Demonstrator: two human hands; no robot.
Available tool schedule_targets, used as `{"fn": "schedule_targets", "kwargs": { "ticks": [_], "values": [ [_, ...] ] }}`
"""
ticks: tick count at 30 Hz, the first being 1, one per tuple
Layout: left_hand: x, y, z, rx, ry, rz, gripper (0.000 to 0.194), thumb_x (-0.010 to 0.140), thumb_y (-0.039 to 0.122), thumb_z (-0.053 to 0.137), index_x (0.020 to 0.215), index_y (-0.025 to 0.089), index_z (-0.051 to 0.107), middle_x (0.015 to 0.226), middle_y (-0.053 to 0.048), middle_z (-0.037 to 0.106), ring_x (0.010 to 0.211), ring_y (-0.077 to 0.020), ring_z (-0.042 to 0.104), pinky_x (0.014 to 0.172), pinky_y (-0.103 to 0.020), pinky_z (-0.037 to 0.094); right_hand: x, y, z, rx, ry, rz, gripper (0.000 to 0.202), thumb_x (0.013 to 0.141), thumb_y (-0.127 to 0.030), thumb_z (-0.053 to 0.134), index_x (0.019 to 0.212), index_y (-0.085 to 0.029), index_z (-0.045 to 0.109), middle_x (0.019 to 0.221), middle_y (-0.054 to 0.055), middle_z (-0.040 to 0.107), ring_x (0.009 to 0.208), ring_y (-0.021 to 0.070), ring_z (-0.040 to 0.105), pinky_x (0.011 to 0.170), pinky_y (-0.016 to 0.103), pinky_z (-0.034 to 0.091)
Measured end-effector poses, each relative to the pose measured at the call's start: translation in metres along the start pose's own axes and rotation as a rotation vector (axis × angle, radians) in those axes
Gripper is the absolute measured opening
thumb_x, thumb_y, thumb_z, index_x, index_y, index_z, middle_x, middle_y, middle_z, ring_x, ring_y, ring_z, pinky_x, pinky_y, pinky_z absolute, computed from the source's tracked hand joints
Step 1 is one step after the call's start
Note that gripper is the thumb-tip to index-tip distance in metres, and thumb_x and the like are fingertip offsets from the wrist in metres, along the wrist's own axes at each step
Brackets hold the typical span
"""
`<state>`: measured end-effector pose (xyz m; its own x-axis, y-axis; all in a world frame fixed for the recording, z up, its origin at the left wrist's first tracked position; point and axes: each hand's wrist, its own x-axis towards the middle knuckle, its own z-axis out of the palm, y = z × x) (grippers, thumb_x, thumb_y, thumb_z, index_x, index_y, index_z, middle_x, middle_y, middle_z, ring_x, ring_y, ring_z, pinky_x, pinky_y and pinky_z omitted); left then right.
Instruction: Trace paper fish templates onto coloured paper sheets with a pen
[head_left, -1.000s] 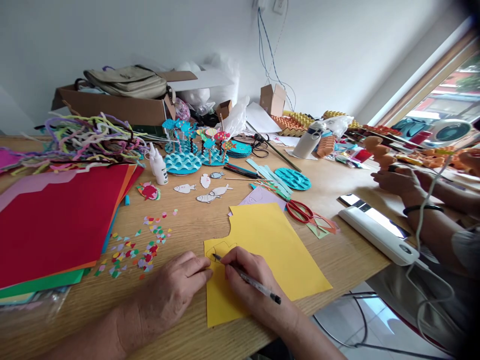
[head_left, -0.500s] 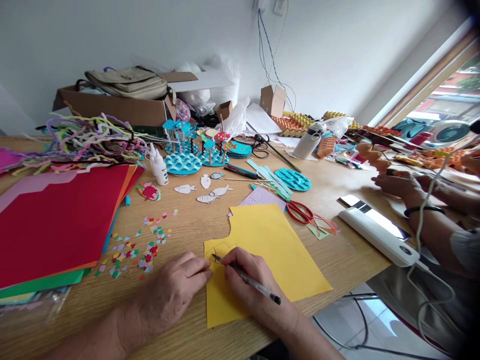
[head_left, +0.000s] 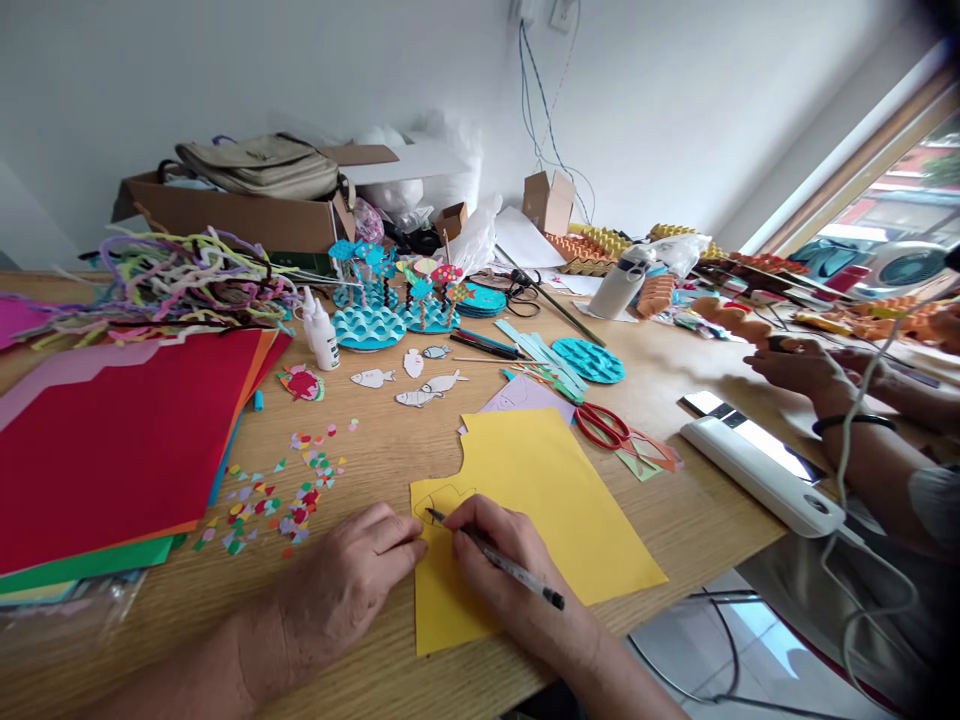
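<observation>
A yellow sheet point(head_left: 555, 510) lies on the wooden table, with a fish outline point(head_left: 446, 497) drawn in black near its upper left corner. My right hand point(head_left: 502, 560) pinches a black pen point(head_left: 517, 571), its tip touching the paper inside the outline. My left hand point(head_left: 360, 570) rests on the table with fingers bent together, fingertips at the sheet's left edge; whether anything is under them is hidden. Beyond the sheet are small paper fish point(head_left: 373, 378), a lilac sheet point(head_left: 525, 396) partly under the yellow one, and red-handled scissors point(head_left: 602, 425).
Paper confetti point(head_left: 300, 490) and stacked coloured sheets point(head_left: 112, 440) lie left. A glue bottle point(head_left: 322, 335), blue wavy stands point(head_left: 367, 327) and pipe cleaners point(head_left: 187, 275) sit farther back. At right are a white device point(head_left: 757, 475) and another person's hands point(head_left: 806, 375) with orange material.
The camera view has shifted very slightly. The pen tip stays near the same spot in the outline. At the right, the other person's orange piece has moved a little left.
</observation>
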<state>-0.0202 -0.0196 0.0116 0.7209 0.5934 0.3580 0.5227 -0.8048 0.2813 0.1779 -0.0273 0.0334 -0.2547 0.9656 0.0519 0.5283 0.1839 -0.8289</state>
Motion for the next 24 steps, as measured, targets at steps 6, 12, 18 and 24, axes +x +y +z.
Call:
{"fn": "schedule_targets", "kwargs": {
  "ticks": [6, 12, 18, 24],
  "values": [
    [-0.0003, -0.0006, 0.0002, 0.008, -0.002, 0.009, 0.041, 0.082, -0.003, 0.035, 0.108, 0.017, 0.059, 0.101, -0.006, 0.062, 0.086, -0.0186, 0.054, 0.075, -0.029, 0.051, 0.0008, 0.0029, 0.0012, -0.003, -0.001, 0.001, 0.016, 0.074, -0.009, 0.045, 0.077, -0.019, 0.058, 0.058, -0.003, 0.056, 0.053, 0.0114, 0.051, 0.055, 0.021, 0.040],
    [-0.0003, 0.0003, -0.0009, -0.007, 0.004, 0.003, 0.039, 0.084, -0.001, 0.035, 0.109, 0.018, 0.059, 0.101, -0.005, 0.062, 0.086, -0.0184, 0.054, 0.074, -0.029, 0.051, 0.0007, 0.0027, 0.0013, -0.010, -0.006, -0.001, 0.015, 0.074, -0.010, 0.045, 0.076, -0.018, 0.058, 0.058, -0.003, 0.054, 0.054, 0.0118, 0.051, 0.055, 0.022, 0.039],
    [-0.0009, -0.0002, 0.0003, -0.013, -0.011, -0.007, 0.043, 0.082, -0.004, 0.033, 0.110, 0.018, 0.058, 0.103, -0.005, 0.061, 0.088, -0.0189, 0.053, 0.076, -0.029, 0.050, -0.0001, 0.0030, 0.0008, 0.000, -0.004, -0.010, 0.015, 0.074, -0.011, 0.045, 0.076, -0.018, 0.057, 0.059, -0.003, 0.055, 0.054, 0.0114, 0.050, 0.054, 0.021, 0.039],
    [0.0000, -0.0007, -0.0002, -0.009, 0.004, 0.004, 0.041, 0.082, -0.003, 0.036, 0.109, 0.017, 0.059, 0.102, -0.005, 0.061, 0.087, -0.0183, 0.054, 0.075, -0.028, 0.050, 0.0007, 0.0021, 0.0007, -0.006, -0.007, -0.009, 0.015, 0.075, -0.011, 0.044, 0.077, -0.018, 0.058, 0.058, -0.003, 0.053, 0.053, 0.0113, 0.049, 0.054, 0.021, 0.038]
  ]
}}
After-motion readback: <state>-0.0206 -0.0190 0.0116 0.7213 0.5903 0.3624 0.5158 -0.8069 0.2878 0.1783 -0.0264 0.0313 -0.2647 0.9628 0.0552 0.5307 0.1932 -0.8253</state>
